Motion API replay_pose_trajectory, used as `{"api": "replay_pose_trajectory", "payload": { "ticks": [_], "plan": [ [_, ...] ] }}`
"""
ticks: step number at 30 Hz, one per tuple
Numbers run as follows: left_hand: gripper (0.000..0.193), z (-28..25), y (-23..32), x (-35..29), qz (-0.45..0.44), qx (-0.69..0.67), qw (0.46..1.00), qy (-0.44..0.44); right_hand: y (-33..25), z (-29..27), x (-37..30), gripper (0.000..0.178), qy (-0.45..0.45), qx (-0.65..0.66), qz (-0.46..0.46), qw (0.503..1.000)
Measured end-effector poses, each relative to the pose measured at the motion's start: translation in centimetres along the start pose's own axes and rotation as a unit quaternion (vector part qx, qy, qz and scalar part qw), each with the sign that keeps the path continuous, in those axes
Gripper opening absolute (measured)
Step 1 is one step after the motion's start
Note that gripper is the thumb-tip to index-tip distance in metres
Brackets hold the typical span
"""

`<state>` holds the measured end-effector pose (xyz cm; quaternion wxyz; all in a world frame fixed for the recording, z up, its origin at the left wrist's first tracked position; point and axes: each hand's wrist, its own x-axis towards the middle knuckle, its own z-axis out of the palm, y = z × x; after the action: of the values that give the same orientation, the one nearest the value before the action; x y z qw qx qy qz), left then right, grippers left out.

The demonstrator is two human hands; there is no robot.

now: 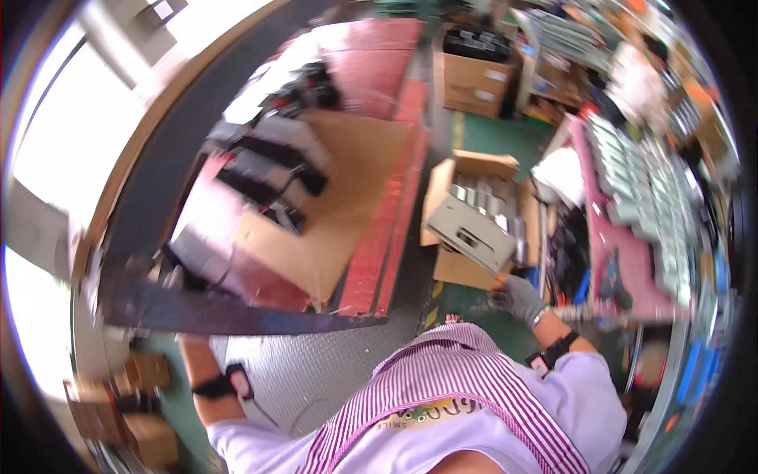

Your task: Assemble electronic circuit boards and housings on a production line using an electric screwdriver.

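Note:
My right hand (517, 299), in a grey glove with bare fingertips, grips the near corner of a flat beige-grey panel (454, 223) with a dark slot in its middle. The panel is tilted over an open cardboard box (458, 270), which holds several grey pieces. My left forearm (204, 371) reaches forward beneath a dark shelf edge (237, 313); that edge and blur hide the left hand's fingers. Beyond it, black and grey devices (272, 170) lie on a cardboard sheet (355, 162) over a red bench (371, 272).
Rows of pale grey parts (643, 205) cover a pink-topped table (604, 253) at right, with a dark power tool (613, 278) near its front. Another person (636, 83) is at the far right. A closed carton (474, 83) stands ahead; smaller boxes (150, 438) sit at lower left.

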<state>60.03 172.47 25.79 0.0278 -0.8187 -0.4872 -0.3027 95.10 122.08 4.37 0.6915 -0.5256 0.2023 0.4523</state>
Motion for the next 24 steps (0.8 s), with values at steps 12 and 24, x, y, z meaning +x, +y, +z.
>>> {"api": "replay_pose_trajectory", "payload": {
  "ticks": [12, 24],
  "plan": [
    [0.028, 4.5, 8.8, -24.8, -0.022, -0.319, 0.902, -0.289, -8.6, -15.8, -2.2, 0.017, 0.173, 0.179, -0.379, 0.891],
    [0.028, 6.8, 23.2, -34.0, -0.054, -0.261, 0.890, -0.369, -22.4, -32.2, 9.3, 0.035, 0.317, 0.237, -0.218, 0.892]
  ]
}}
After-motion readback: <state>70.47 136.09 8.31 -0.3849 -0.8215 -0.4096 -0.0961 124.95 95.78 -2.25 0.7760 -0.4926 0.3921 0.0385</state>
